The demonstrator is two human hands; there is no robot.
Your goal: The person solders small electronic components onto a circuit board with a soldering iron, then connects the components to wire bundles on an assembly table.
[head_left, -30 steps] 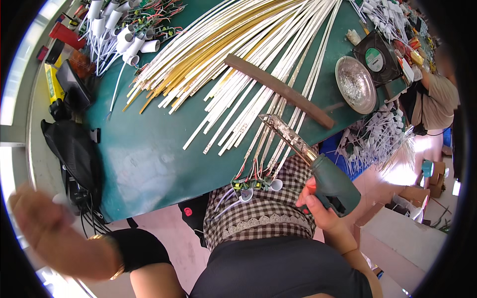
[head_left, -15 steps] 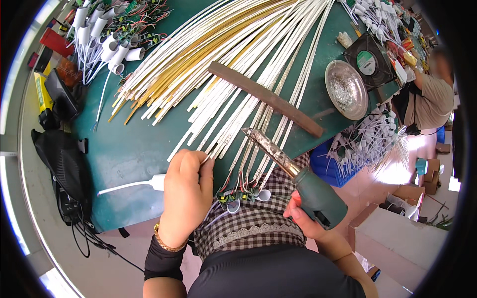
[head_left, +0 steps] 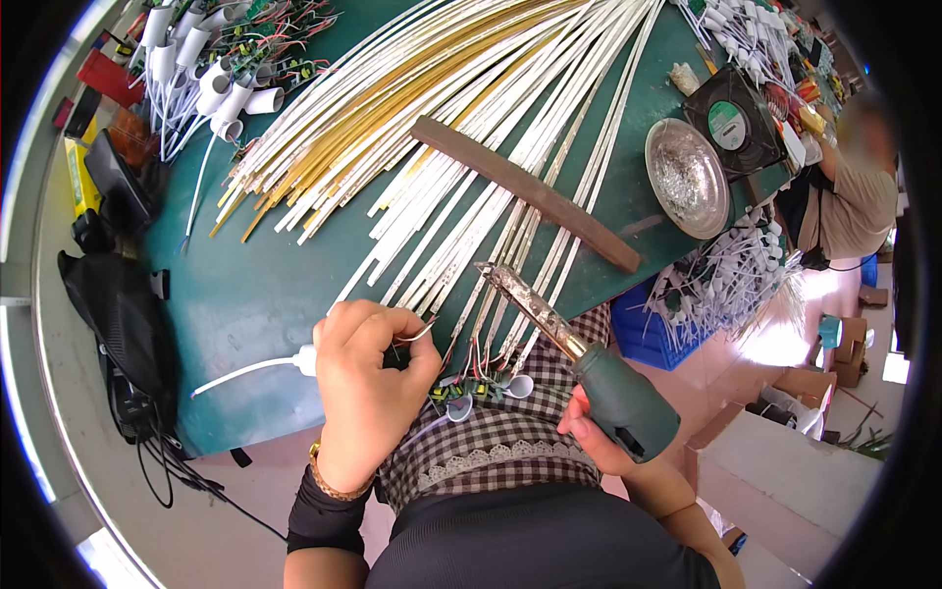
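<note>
- Head view: the black fan (head_left: 736, 123) bears a round green label (head_left: 728, 126); its print is too small to read.
- The right hand (head_left: 601, 444) grips the soldering iron (head_left: 628, 401) by its dark green handle, over the counter's (head_left: 245, 309) near edge.
- The iron's long axis runs slantwise, tip up-left toward the pale strips (head_left: 461, 196); contact cannot be told.
- The left hand (head_left: 368, 388), fingers curled, pinches thin wires (head_left: 416, 336) beside the strip ends.

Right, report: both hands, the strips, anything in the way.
Left hand pinching thin wire. Right hand holding soldering iron. White and yellow strips fanned across green table. Brown bar lying across them.
</note>
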